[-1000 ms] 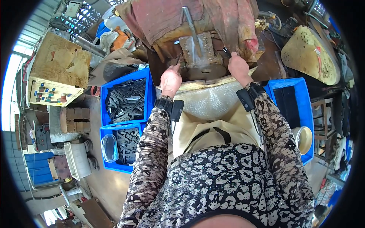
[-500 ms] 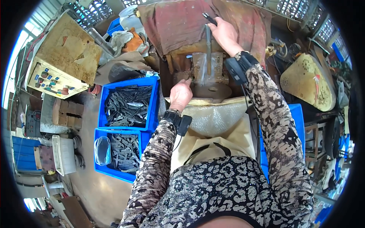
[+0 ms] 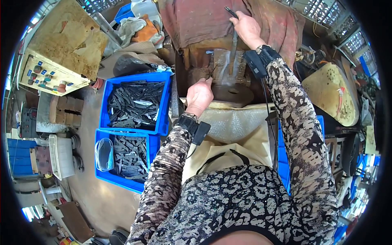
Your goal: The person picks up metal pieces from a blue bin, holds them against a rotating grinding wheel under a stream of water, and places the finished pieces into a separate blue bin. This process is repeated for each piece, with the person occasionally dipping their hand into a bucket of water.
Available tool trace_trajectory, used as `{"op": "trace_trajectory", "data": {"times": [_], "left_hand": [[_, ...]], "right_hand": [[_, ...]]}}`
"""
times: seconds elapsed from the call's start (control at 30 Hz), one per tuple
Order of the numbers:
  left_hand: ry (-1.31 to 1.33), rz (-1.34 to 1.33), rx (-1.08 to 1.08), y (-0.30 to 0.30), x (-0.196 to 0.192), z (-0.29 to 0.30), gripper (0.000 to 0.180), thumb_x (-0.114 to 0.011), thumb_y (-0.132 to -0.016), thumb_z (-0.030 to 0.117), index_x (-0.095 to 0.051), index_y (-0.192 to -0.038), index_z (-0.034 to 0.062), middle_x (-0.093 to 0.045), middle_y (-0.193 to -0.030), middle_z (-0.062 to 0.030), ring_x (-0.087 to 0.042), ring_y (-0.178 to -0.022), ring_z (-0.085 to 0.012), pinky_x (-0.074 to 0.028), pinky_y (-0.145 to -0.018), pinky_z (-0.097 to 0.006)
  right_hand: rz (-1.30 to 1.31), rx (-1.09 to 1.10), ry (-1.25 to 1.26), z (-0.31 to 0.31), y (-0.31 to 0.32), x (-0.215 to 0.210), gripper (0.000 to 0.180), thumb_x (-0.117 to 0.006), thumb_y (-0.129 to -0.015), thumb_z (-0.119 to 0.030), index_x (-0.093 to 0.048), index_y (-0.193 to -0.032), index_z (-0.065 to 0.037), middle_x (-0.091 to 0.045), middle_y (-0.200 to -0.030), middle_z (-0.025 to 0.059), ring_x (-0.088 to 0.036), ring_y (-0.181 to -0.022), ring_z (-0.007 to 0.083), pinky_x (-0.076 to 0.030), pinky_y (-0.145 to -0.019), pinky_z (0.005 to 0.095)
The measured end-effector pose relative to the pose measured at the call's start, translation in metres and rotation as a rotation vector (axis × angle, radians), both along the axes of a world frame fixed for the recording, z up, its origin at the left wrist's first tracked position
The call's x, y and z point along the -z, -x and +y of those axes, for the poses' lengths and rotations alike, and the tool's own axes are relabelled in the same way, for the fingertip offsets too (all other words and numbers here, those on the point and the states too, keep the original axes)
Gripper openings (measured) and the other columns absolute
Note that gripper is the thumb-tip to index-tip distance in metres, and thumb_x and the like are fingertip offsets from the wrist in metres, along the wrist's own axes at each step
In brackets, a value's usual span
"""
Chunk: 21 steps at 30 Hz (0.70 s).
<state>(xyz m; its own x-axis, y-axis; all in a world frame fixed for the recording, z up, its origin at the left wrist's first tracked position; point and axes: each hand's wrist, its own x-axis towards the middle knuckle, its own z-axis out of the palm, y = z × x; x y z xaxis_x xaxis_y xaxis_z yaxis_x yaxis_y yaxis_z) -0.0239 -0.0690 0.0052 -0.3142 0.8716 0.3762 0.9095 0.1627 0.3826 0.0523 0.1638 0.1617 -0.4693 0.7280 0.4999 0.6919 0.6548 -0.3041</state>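
Right hand (image 3: 248, 30): now raised from beside the disc (image 3: 243, 97) to upper centre, fingers curled round a dark piece (image 3: 231, 12) | left hand (image 3: 199, 96): loosely curled, centre, contents cannot be told | disc: only left hand near.

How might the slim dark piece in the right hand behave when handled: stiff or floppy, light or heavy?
The slim dark piece is probably stiff, since it juts straight from the right hand with no visible bend. It seems likely light, being slender and held one-handed.
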Motion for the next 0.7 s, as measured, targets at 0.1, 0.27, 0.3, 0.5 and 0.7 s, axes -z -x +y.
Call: {"op": "trace_trajectory", "data": {"times": [0.1, 0.27, 0.3, 0.5, 0.7], "left_hand": [[-0.013, 0.004, 0.004, -0.001, -0.001, 0.0, 0.032, -0.056, -0.078, 0.008, -0.067, -0.108, 0.0105, -0.065, -0.093, -0.0123, -0.064, -0.082, -0.0326, -0.053, -0.07, -0.042], [-0.006, 0.002, 0.002, -0.002, -0.004, 0.0, 0.032, -0.057, -0.078, 0.008, -0.067, -0.108, 0.0106, -0.065, -0.093, -0.0124, -0.064, -0.082, -0.0324, -0.053, -0.07, -0.042], [-0.01, 0.002, 0.005, -0.003, -0.004, 0.0, 0.032, -0.057, -0.078, 0.008, -0.067, -0.108, 0.0105, -0.065, -0.092, -0.0124, -0.064, -0.082, -0.0324, -0.053, -0.07, -0.042], [-0.027, -0.001, 0.001, -0.003, -0.004, -0.001, 0.033, -0.057, -0.078, 0.008, -0.067, -0.108, 0.0105, -0.065, -0.093, -0.0127, -0.064, -0.082, -0.0328, -0.053, -0.07, -0.042], [-0.024, 0.002, 0.002, -0.003, -0.003, -0.001, 0.032, -0.057, -0.078, 0.008, -0.067, -0.108, 0.0106, -0.065, -0.094, -0.0131, -0.064, -0.082, -0.0331, -0.053, -0.071, -0.041]], "right_hand": [[0.003, 0.016, -0.001, 0.004, -0.001, 0.002, 0.023, -0.056, -0.09, -0.03, -0.06, -0.097, -0.008, -0.066, -0.089, 0.0182, -0.062, -0.089, 0.0402, -0.048, -0.074, 0.0512], [-0.027, 0.033, -0.016, 0.01, 0.002, 0.004, 0.027, -0.055, -0.091, -0.039, -0.059, -0.103, -0.014, -0.066, -0.094, 0.0166, -0.061, -0.093, 0.04, -0.048, -0.075, 0.0523], [-0.034, 0.038, -0.016, 0.011, 0.001, 0.003, 0.028, -0.055, -0.091, -0.039, -0.059, -0.103, -0.014, -0.066, -0.094, 0.0165, -0.061, -0.093, 0.0399, -0.048, -0.075, 0.0523], [0.085, -0.027, -0.084, -0.011, -0.003, -0.005, 0.021, -0.062, -0.086, -0.028, -0.06, -0.089, -0.007, -0.065, -0.078, 0.0189, -0.063, -0.078, 0.0395, -0.049, -0.068, 0.0502], [0.095, -0.038, -0.096, -0.01, -0.004, -0.003, 0.021, -0.063, -0.085, -0.027, -0.058, -0.09, -0.007, -0.065, -0.079, 0.0194, -0.063, -0.079, 0.0401, -0.049, -0.068, 0.0507]]}}
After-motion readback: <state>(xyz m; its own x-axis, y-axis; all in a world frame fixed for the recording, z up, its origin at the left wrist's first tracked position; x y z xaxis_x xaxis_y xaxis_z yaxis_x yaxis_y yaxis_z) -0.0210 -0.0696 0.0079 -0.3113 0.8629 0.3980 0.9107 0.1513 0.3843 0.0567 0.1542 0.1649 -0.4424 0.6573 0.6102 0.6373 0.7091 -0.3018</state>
